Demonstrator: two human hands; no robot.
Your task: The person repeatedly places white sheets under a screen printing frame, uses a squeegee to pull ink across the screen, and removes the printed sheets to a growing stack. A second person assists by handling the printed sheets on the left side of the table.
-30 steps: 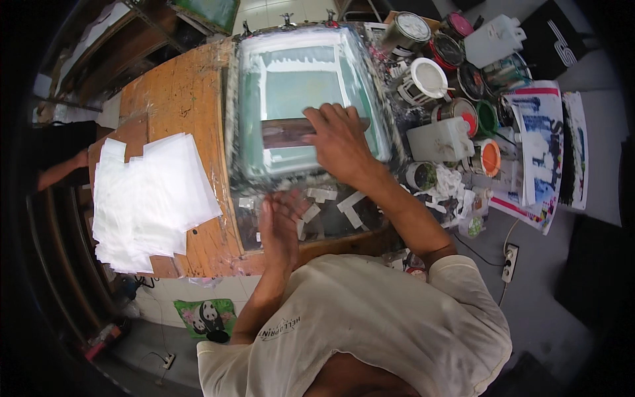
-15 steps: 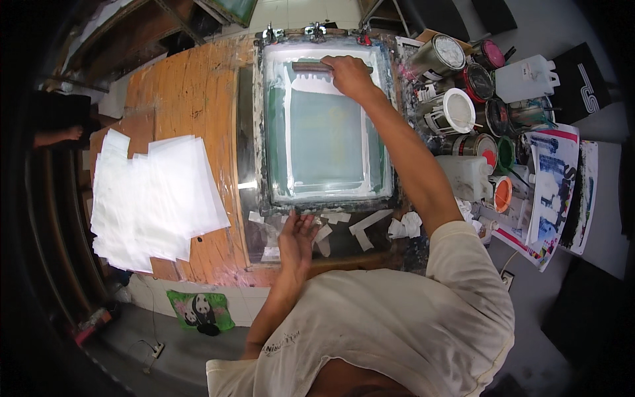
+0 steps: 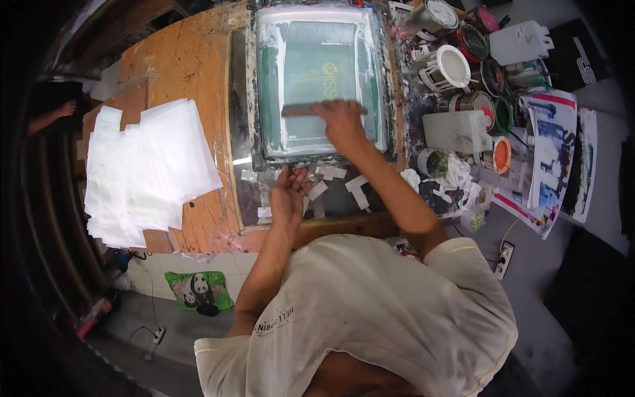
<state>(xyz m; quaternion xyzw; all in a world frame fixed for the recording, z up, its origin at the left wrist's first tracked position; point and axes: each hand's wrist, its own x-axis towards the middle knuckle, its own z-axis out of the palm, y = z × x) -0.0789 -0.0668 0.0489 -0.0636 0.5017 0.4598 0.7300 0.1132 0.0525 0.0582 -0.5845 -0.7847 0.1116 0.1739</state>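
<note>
My right hand is closed over the middle of a long wooden-handled squeegee. The squeegee lies across the green mesh of a screen printing frame, in its nearer half. White ink lines the mesh's borders, and a yellowish design shows beyond the blade. Palm up at the frame's near edge is my left hand. Its fingers are loosely curled and apart, with the tips against or just under that edge; nothing shows inside the palm. Whatever lies beneath the mesh is hidden.
A pile of white sheets covers part of the wooden table on the left. Tape pieces lie before the frame. Ink cans, a white jug and crumpled paper crowd the right side.
My right hand has drawn the squeegee from the frame's far end toward me, uncovering the yellowish design. The left hand stays at the near edge. The whole view has shifted upward.
</note>
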